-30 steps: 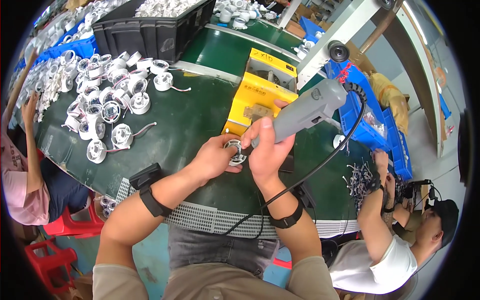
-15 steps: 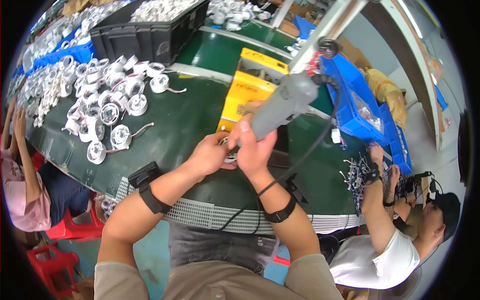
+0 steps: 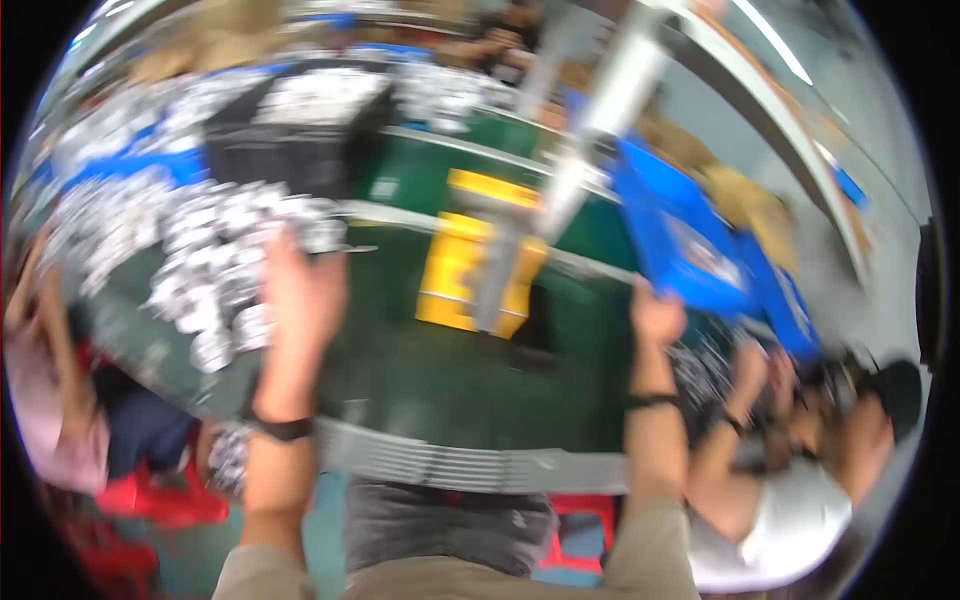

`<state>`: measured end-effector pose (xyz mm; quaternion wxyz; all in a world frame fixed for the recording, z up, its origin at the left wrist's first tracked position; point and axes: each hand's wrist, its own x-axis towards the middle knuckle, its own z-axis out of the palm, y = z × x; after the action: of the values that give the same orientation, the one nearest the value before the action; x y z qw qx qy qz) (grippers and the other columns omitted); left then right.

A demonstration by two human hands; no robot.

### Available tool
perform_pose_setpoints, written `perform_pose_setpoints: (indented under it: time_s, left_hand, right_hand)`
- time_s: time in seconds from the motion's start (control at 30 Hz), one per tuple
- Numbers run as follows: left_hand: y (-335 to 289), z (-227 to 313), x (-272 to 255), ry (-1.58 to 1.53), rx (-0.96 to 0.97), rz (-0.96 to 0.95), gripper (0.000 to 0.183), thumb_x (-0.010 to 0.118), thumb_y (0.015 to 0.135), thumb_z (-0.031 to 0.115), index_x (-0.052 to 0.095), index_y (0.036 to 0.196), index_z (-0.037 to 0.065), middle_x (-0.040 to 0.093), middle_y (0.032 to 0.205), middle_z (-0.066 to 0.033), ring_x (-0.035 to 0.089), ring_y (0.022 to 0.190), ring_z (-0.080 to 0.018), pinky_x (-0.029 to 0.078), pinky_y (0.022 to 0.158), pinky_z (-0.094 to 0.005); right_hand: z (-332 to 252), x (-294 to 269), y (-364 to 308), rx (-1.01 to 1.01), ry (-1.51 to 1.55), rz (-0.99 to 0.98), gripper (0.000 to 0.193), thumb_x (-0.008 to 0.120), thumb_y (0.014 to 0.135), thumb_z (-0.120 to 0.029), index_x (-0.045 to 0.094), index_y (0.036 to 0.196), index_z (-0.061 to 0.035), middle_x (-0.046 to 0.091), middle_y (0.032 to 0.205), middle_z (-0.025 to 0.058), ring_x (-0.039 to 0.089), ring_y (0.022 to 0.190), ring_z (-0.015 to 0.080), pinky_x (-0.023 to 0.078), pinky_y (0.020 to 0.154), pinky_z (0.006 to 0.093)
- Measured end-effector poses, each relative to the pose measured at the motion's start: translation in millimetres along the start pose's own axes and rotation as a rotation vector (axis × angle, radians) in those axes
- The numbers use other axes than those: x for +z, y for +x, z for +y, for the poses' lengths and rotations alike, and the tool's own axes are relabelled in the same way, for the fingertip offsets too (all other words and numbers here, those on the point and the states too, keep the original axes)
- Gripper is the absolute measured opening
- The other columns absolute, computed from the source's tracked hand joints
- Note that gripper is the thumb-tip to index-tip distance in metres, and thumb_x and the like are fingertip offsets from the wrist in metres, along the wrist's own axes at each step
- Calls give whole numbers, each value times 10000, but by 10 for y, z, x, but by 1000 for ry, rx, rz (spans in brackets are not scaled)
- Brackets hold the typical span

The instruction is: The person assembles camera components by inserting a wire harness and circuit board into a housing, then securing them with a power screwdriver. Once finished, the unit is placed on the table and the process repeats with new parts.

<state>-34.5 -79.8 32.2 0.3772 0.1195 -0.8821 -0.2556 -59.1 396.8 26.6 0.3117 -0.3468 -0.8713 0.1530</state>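
Note:
My left hand [image 3: 302,290] is raised at the right edge of a heap of white round motor-like parts [image 3: 215,245]. Motion smears it, but the thumb stands apart from the fingers and nothing shows between them. Off to the right, my right hand [image 3: 657,315] is beside a blue bin [image 3: 665,240]; its fingers are too blurred to read. A grey handheld power tool [image 3: 495,275] rests against the yellow metal stand [image 3: 445,270] at mid-table, apart from both hands.
A black crate [image 3: 275,155] full of white pieces stands at the far left. A co-worker in white [image 3: 790,515] handles wired parts [image 3: 700,365] at the right. Another person in pink [image 3: 60,420] sits at the left. A slanting post [image 3: 610,110] rises behind the stand.
The grey tool has left my right hand and is at the yellow stand. My hands have parted, left toward the heap, right toward the blue bin. The small round part no longer shows between them.

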Motion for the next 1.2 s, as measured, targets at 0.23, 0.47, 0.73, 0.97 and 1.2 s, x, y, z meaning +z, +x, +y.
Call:
perform_pose_setpoints:
  time_s: [0.23,0.47,0.73,0.97,1.2]
  left_hand:
    - [-290,379,173,-673,127,-1419,348,561,894,307,687,880,-17,702,753,-95,668,612,-181,543,573,-309]
    - [-731,604,214,-1198,-9,-1587,437,534,958,331,526,1241,-1,605,1106,-114,632,901,-186,558,711,-315]
    - [-1004,672,465,-1478,-254,-1620,359,564,950,187,479,1245,3,557,1117,-81,558,1050,-171,541,821,-321]
    - [-903,611,345,-1235,-1,-1430,488,669,866,138,446,1278,3,599,1091,-85,587,1006,-154,513,833,-295]
    - [-898,723,367,-1115,179,-1365,395,703,856,138,550,1202,24,589,1058,-69,589,936,-145,535,742,-288]
  right_hand:
    - [808,311,256,-330,107,-132,569,697,824,-414,559,1191,-1,630,1090,231,606,1007,365,457,890,409]
    - [-667,-618,-1658,-945,706,-587,719,795,541,-141,526,1187,23,532,1105,168,539,1029,309,424,913,410]
    - [-676,-547,-2031,-1037,555,-514,672,665,730,-409,523,1261,-24,531,1206,149,536,1068,324,428,883,486]
    - [-609,-463,-1866,-151,1226,-1133,456,629,868,-114,480,1281,7,567,1093,101,575,982,188,507,808,322]
    - [-478,-625,-1640,-183,1007,-1301,187,619,887,-119,611,1011,20,637,875,75,617,765,145,505,711,271]
